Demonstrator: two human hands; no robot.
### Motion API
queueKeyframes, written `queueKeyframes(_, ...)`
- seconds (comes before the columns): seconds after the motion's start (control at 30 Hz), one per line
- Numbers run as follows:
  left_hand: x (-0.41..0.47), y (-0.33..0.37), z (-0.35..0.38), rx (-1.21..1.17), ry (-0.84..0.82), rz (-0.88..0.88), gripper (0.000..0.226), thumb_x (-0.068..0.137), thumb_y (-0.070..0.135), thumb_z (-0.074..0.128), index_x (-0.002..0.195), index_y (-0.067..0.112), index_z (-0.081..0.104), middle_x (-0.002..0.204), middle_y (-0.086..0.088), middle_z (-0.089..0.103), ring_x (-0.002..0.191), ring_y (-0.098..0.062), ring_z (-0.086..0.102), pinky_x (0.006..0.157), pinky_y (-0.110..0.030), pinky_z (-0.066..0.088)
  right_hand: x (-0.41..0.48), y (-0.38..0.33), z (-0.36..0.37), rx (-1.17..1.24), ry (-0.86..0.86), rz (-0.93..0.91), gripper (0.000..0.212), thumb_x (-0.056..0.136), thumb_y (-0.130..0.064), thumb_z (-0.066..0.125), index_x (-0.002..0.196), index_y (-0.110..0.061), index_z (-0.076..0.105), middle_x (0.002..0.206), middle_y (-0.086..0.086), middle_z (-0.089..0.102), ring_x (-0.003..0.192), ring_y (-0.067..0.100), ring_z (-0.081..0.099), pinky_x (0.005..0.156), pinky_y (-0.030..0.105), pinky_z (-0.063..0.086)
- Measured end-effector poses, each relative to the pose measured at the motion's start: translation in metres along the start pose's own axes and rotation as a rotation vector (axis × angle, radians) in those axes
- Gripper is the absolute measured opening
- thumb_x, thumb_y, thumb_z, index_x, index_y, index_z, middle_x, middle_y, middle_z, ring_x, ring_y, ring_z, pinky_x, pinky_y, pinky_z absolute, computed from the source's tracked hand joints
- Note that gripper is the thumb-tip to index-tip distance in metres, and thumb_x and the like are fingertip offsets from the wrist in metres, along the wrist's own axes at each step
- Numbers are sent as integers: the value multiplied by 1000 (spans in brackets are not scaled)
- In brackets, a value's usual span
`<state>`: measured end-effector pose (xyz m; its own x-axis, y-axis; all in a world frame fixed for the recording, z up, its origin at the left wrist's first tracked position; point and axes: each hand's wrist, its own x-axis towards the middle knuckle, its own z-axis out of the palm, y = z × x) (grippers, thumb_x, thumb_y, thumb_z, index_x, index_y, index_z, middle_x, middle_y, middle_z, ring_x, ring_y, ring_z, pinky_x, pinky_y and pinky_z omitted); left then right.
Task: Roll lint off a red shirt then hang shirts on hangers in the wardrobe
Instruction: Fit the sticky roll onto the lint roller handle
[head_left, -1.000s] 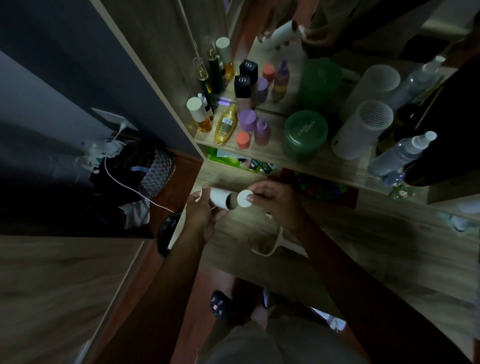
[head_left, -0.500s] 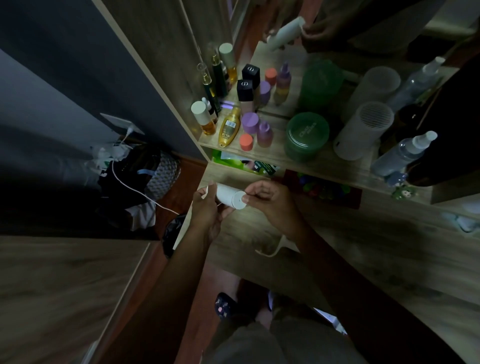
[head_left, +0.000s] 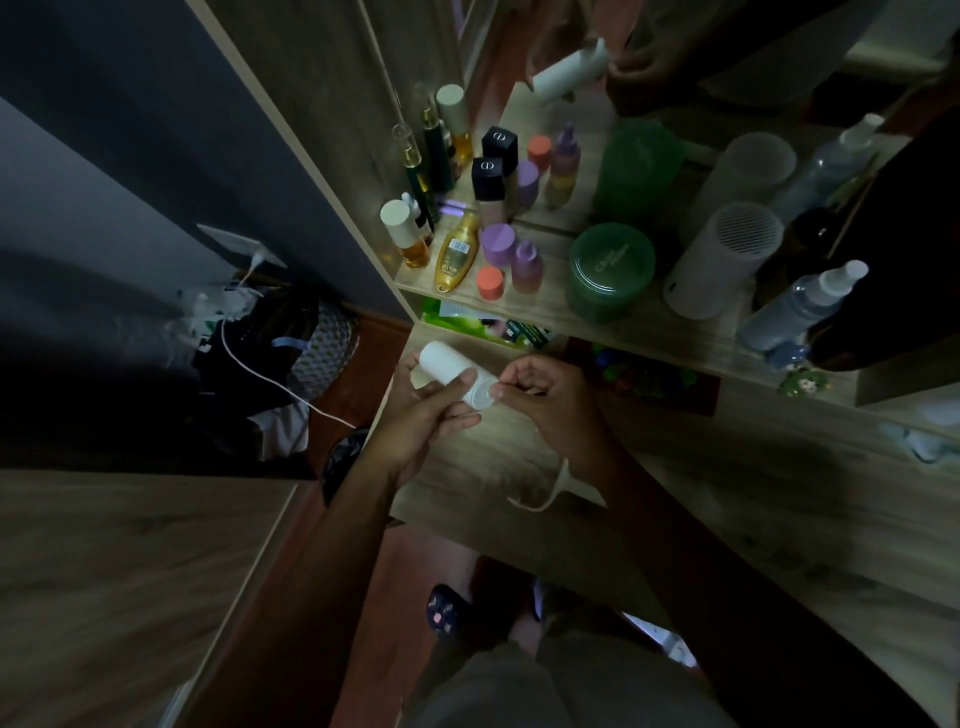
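White and smooth, the lint roll is held just in front of and below the green jar, and from my end I judge it light, stiff along its length but crushable if squeezed hard, with a slick outer skin. My left hand has its fingers curled round the barrel from beneath, thumb over the top, while my right hand pinches the end cap, thumb and forefinger closed on its rim. I'd take hold at mid-barrel and the hard cap rim, never the sticky sheet
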<state>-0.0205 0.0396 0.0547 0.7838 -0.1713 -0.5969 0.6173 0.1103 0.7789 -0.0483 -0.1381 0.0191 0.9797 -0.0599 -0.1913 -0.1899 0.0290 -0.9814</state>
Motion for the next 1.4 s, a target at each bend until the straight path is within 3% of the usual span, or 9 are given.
queueKeyframes(0.17, 3, -6, -7, 30, -69, 14, 101, 68, 0, 88, 144, 31, 29, 138, -22, 52, 114, -36, 68, 86, -42, 60, -1, 1, -4, 3, -2, -6, 13, 79, -2, 80, 81, -9, 70, 77, 1, 73, 73, 9, 67, 70, 20, 52)
queueKeyframes(0.43, 5, -14, -8, 98, -44, 103, 94, 68, -9, 86, 135, 37, 39, 140, -18, 49, 129, -32, 55, 79, -42, 61, -1, 12, -16, -20, 19, 43, 4, 88, -3, 70, 91, 0, 72, 86, 9, 74, 79, 12, 68, 71, 23, 54)
queueKeyframes(0.53, 4, -19, -9, 104, -37, 104, 94, 66, -7, 88, 131, 42, 41, 139, -18, 50, 129, -31, 55, 77, -41, 61, -1, 29, -23, -148, 149, 139, 3, 91, -9, 68, 90, -12, 67, 81, -5, 67, 77, 8, 63, 66, 17, 48)
queueKeyframes(0.63, 2, -21, -9, 82, -45, 91, 100, 58, 0, 94, 130, 45, 42, 138, -19, 51, 128, -33, 57, 78, -44, 61, -7, 50, -32, -314, 199, 254, 8, 93, -16, 66, 100, -12, 64, 86, -8, 60, 77, 3, 56, 59, 11, 41)
queueKeyframes(0.8, -1, -20, -8, 55, -87, 51, 100, 52, 8, 98, 123, 55, 46, 141, -19, 50, 125, -45, 57, 82, -47, 60, -10, 92, -39, -575, 151, 367, 19, 93, -20, 68, 106, -8, 62, 94, 4, 63, 84, 15, 60, 68, 24, 44)
queueKeyframes(0.9, -3, -18, -8, 51, -90, 59, 101, 54, 7, 96, 128, 51, 43, 141, -20, 50, 124, -44, 59, 83, -45, 59, -12, 114, -42, -707, 122, 454, 26, 94, -27, 63, 112, -8, 62, 100, 7, 66, 90, 20, 63, 72, 28, 46)
queueKeyframes(0.97, -4, -16, -8, 46, -96, 63, 104, 55, 6, 94, 134, 46, 40, 139, -21, 52, 120, -44, 62, 83, -44, 59, -14, 121, -43, -756, 86, 480, 24, 90, -27, 67, 104, -7, 64, 94, 7, 65, 86, 21, 63, 68, 27, 45)
queueKeyframes(1.2, -7, -14, -12, 58, -93, 104, 113, 53, 8, 94, 144, 37, 35, 139, -19, 52, 124, -40, 60, 79, -43, 60, -15, 123, -38, -802, -9, 470, 29, 97, -25, 59, 103, 2, 67, 92, 16, 65, 93, 33, 67, 71, 29, 46)
queueKeyframes(1.4, -11, -12, -17, 108, -81, 114, 117, 55, -1, 94, 147, 35, 32, 139, -12, 53, 127, -30, 59, 79, -47, 61, -14, 83, -34, -757, -102, 301, 23, 104, -21, 48, 100, -7, 66, 93, 8, 66, 82, 15, 65, 71, 24, 51)
